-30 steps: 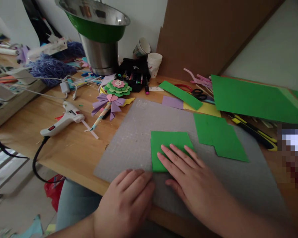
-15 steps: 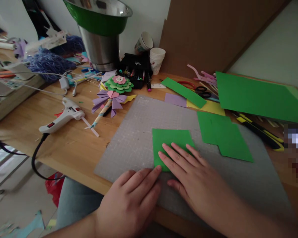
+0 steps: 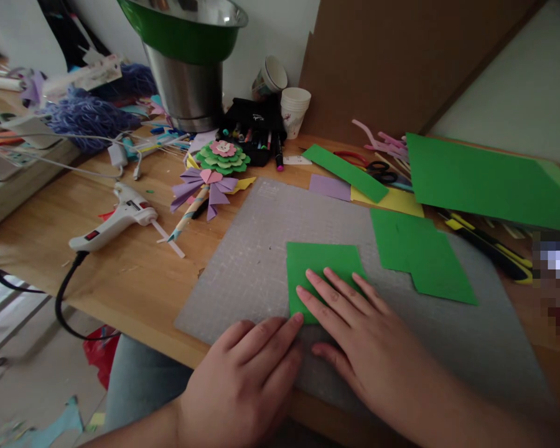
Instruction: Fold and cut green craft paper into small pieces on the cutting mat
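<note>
A small piece of green paper [image 3: 324, 255] lies on the grey cutting mat [image 3: 242, 274] near its front edge. My right hand [image 3: 364, 330] rests flat on it, fingers spread and thumb held apart. At the paper's lower left corner is my left hand [image 3: 247, 367], its fingers closed together and the index fingertip on the corner. Its thumb is hidden. To the right, a larger green paper piece with a stepped edge [image 3: 420, 255] lies on the mat, touched by neither hand.
A glue gun [image 3: 116, 218] and a paper flower wand [image 3: 214, 168] lie left of the mat. Along the back are a green strip [image 3: 345, 172], scissors [image 3: 382, 172], a marker case [image 3: 252, 127] and paper cups [image 3: 295, 112]. A yellow-black cutter [image 3: 490, 249] sits right, beside a large green sheet [image 3: 485, 180].
Both hands stay in nearly the same place on the green paper. The view has shifted very slightly.
</note>
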`<state>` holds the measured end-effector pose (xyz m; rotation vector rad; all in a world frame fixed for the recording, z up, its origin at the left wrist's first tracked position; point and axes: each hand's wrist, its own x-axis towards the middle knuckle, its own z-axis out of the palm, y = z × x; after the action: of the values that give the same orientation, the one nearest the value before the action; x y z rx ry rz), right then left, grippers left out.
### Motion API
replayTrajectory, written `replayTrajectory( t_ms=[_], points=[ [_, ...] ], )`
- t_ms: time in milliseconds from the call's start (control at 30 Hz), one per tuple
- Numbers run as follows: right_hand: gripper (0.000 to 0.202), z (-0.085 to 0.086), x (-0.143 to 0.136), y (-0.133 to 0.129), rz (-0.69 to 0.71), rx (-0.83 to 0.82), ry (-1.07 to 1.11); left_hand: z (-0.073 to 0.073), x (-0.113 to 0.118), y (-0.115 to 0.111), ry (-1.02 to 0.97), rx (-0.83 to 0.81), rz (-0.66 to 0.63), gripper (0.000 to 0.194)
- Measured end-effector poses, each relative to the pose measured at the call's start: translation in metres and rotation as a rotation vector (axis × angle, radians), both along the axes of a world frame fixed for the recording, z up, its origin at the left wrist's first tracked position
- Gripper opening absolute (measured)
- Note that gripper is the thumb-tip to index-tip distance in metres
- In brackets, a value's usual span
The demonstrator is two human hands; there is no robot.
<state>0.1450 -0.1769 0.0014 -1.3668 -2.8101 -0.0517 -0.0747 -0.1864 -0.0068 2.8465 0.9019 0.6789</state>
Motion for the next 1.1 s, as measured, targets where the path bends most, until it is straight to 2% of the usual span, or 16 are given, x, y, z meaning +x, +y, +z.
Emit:
replayTrajectory(
  t_ms=[500,733,933,1100],
  points=[
    [0.050,0.0027,-0.0021,0.0043,-0.007,-0.042,0.007,0.0005,-0.0009,0.0007,-0.042,0.023,0.005,0.023],
    [0.051,0.0014,-0.0023,0.0049,-0.013,-0.062,0.006,-0.0041,-0.0048,-0.0057,-0.213,-0.005,0.078,0.023],
    [0.050,0.0021,-0.0015,0.0057,-0.017,-0.059,0.011,-0.0035,-0.0009,-0.0072,-0.204,-0.032,0.183,0.020],
    [0.050,0.0013,-0.0003,0.0065,-0.015,-0.070,0.010,-0.0037,-0.0008,-0.0077,-0.184,-0.035,0.190,0.019]
  ],
)
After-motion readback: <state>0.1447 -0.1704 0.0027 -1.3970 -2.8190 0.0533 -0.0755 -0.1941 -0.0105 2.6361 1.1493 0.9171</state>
